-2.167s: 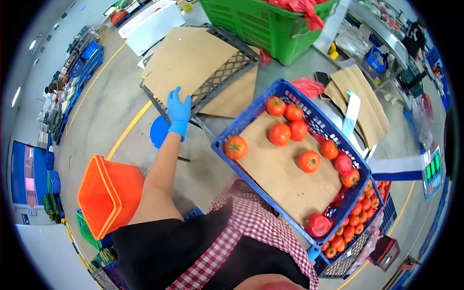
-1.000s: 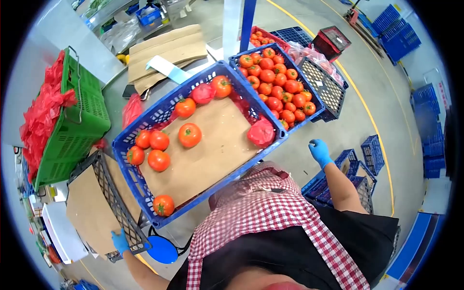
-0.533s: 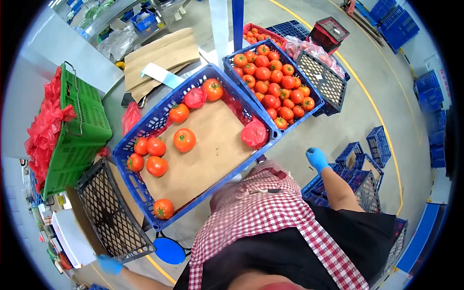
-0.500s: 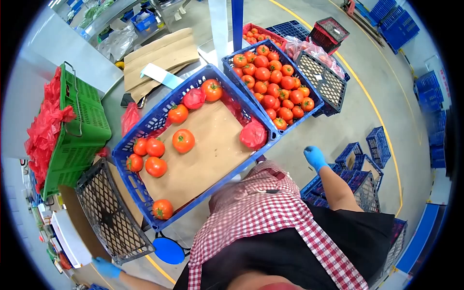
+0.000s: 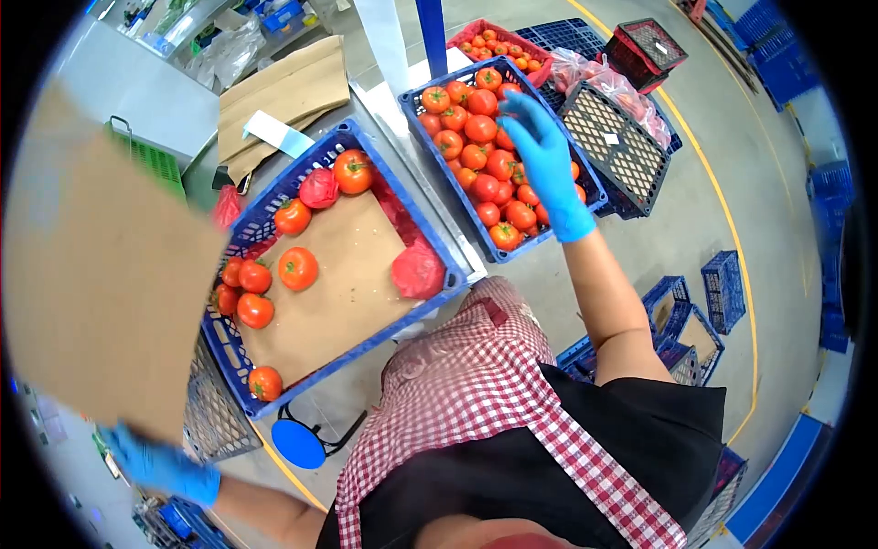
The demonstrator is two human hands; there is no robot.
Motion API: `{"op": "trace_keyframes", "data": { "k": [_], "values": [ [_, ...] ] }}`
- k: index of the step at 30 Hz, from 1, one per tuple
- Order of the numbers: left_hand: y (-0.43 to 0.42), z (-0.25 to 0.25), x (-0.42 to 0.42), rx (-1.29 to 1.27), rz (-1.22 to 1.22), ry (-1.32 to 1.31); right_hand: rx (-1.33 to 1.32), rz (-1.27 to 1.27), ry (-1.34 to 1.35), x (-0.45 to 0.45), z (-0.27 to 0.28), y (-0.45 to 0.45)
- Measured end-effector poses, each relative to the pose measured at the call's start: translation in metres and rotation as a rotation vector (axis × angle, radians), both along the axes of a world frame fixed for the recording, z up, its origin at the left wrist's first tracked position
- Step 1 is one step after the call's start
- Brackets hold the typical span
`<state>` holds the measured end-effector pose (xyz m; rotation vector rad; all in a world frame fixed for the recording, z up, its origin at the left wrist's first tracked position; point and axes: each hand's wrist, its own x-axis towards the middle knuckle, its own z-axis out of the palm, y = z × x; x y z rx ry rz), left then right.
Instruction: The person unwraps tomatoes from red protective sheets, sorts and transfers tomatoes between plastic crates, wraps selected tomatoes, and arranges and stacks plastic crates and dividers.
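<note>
My left hand [image 5: 165,467], in a blue glove, grips the lower edge of a large brown cardboard sheet [image 5: 105,265] raised at the left. My right hand [image 5: 540,156], gloved in blue, is over a blue crate [image 5: 593,197] full of tomatoes, its fingers apart and nothing held. Beside it, nearer the middle, another blue crate [image 5: 347,364] is lined with cardboard [image 5: 338,302]. Several loose tomatoes [image 5: 298,268] and two red-wrapped ones [image 5: 418,270] lie inside. The sheet hides part of the black crate [image 5: 215,412] at lower left.
Folded cardboard [image 5: 283,96] lies beyond the middle crate. The green crate [image 5: 151,160] is mostly covered by the raised sheet. A blue stool [image 5: 298,444] stands below. At right are a black crate [image 5: 615,137], a red-and-black crate [image 5: 647,50] and small blue crates [image 5: 722,291].
My left hand has lifted the cardboard sheet off the black crate, up across the left side. My right hand has moved from beside my body up over the full tomato crate and spread its fingers.
</note>
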<state>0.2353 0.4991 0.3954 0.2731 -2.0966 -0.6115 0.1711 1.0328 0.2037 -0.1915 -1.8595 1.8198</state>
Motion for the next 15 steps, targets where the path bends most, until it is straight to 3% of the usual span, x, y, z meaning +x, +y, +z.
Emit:
{"op": "trace_keyframes", "data": {
  "k": [2,3,6,8,9,10,12,14,15],
  "values": [
    [0.065,-0.030,-0.035,0.228,-0.266,-0.014,-0.072,0.122,0.005,-0.014,0.023,0.023],
    [0.149,-0.024,-0.041,0.533,-0.310,0.013,-0.080,0.155,-0.026,-0.015,0.034,0.031],
    [0.242,-0.062,-0.064,0.634,-0.547,-0.063,-0.066,0.155,-0.216,-0.013,0.037,0.051],
    [0.302,-0.089,-0.062,0.718,-0.712,-0.226,-0.228,0.161,-0.292,-0.012,0.026,0.072],
    [0.318,-0.120,-0.061,0.787,-0.878,-0.325,-0.228,0.119,-0.184,-0.009,0.018,0.082],
    [0.354,-0.130,-0.046,0.869,-0.804,-0.398,-0.251,0.000,-0.279,0.000,0.011,0.093],
    [0.375,-0.149,-0.033,0.944,-0.957,-0.749,-0.202,-0.109,-0.287,0.011,-0.022,0.124],
    [0.379,-0.174,-0.020,0.936,-0.969,-0.690,-0.133,-0.134,-0.342,0.014,-0.103,0.170],
    [0.367,-0.170,-0.019,0.784,-0.960,-0.744,-0.170,-0.140,-0.384,0.016,-0.134,0.184]
  ]
}}
